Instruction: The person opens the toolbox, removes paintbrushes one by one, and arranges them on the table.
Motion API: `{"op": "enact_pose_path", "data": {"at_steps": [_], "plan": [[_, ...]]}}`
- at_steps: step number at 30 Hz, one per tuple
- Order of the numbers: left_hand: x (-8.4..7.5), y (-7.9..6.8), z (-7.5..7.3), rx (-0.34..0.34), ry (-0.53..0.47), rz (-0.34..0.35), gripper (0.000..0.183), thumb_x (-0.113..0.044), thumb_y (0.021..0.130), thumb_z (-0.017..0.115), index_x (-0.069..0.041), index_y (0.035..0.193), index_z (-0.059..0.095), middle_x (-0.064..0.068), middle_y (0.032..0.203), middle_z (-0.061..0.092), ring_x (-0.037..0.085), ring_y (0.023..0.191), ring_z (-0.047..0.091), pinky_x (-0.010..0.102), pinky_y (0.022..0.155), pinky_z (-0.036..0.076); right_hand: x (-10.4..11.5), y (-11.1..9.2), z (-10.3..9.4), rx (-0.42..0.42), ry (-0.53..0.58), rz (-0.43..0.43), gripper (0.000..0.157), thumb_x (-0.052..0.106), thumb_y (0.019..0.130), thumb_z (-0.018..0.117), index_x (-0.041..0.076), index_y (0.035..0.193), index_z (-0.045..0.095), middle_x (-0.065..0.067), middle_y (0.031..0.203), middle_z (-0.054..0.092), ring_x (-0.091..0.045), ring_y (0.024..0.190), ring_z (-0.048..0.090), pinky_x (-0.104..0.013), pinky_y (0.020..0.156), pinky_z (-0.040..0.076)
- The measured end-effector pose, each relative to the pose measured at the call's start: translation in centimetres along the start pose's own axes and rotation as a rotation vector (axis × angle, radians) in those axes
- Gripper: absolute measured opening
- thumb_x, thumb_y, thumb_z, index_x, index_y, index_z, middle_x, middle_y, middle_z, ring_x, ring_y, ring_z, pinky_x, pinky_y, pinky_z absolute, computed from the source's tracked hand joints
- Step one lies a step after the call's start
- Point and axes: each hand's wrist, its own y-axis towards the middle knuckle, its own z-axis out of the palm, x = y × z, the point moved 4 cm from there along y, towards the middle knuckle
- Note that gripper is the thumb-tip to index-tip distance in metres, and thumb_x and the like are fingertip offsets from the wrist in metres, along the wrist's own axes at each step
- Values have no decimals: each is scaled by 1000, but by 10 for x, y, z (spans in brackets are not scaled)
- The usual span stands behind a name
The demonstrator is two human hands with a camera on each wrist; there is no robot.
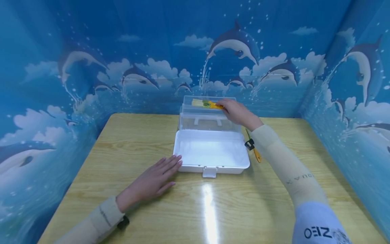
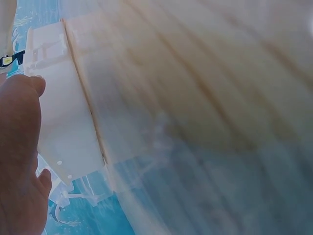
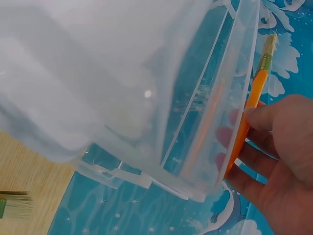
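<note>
Toward lower left of the head view, the left hand (image 1: pixel 152 179), its fingers straight, rests against the central box (image 1: pixel 213 149), perhaps to steady it. At upper centre, the brush (image 1: pixel 208 104) is pinched at its rear by the right hand (image 1: pixel 236 110), probably to leave the bristle end free.

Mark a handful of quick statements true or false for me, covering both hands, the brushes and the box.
1. The right hand holds a paintbrush. True.
2. The lid of the box is closed. False: it stands open at the back.
3. A second brush lies on the table, to the right of the box. True.
4. The left hand grips the second brush. False: it is at the box's near left corner.
5. In the head view, the paintbrush's bristles point left. True.
</note>
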Motion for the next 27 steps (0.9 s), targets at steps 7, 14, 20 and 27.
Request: {"op": "enact_pose_path", "data": {"at_steps": [7,14,20,27], "plan": [[0,0,1,12,13,-2,73,-36,105,55,-8,162,21,7,171,12,25,157,16,47,127,21,3,-9,-3,-26,-48,35,36,8,107,50,7,142,58,-14,143,58,-33,133,54,-51,112,48],[0,0,0,10,23,1,73,-37,104,55,-7,162,21,9,171,13,26,157,17,47,128,21,5,-18,-5,-60,-70,32,36,9,107,51,7,142,58,-13,137,61,-32,127,57,-51,109,50],[0,0,-1,3,19,7,73,-36,104,56,-6,162,22,9,171,13,26,157,17,47,127,22,4,-27,-7,-85,-60,46,35,9,106,53,7,141,58,-13,135,62,-31,124,59,-50,108,51],[1,0,0,2,24,4,74,-37,104,56,-7,162,21,8,171,12,25,157,16,47,128,20,-1,-38,-8,-119,-62,55,36,8,105,55,7,141,58,-14,134,63,-33,125,58,-51,108,51]]}}
